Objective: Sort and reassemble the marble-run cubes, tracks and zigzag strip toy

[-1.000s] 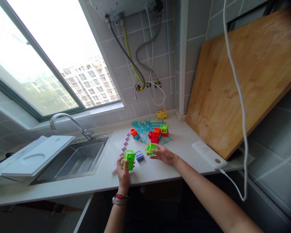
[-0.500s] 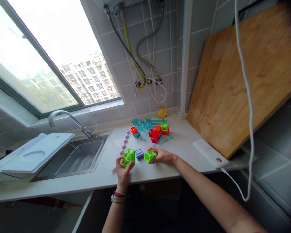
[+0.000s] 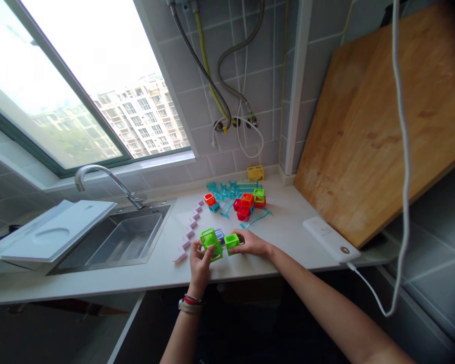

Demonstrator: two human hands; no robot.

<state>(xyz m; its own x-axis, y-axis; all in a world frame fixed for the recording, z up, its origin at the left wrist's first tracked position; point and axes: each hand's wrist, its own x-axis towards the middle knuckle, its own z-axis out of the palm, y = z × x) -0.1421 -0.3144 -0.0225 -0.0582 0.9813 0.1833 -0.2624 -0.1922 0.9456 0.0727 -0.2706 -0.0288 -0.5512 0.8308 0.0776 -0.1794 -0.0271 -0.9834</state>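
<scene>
My left hand [image 3: 200, 263] is closed on a green open-frame block [image 3: 211, 241] with a rounded green piece inside it. Close by on the right, my right hand [image 3: 252, 242] grips a smaller green cube frame [image 3: 232, 243] between thumb and fingers. A narrow gap shows between the two green pieces. Just behind them on the counter lies a blue block [image 3: 220, 235], partly hidden by the green ones. Farther back sits a cluster of red blocks [image 3: 244, 214], an orange block [image 3: 246, 200] and a green block [image 3: 259, 195].
Pale purple pieces [image 3: 190, 233] run in a zigzag left of my hands. Clear teal parts [image 3: 231, 190] and a yellow block [image 3: 255, 173] lie near the wall. A sink [image 3: 167, 222] is at left; a white power bank [image 3: 328, 239] and leaning wooden board [image 3: 382, 126] are at right.
My left hand has moved right and tilted its green block toward the other one. My right hand has turned the smaller green cube more upright. The gap between the two pieces has narrowed.
</scene>
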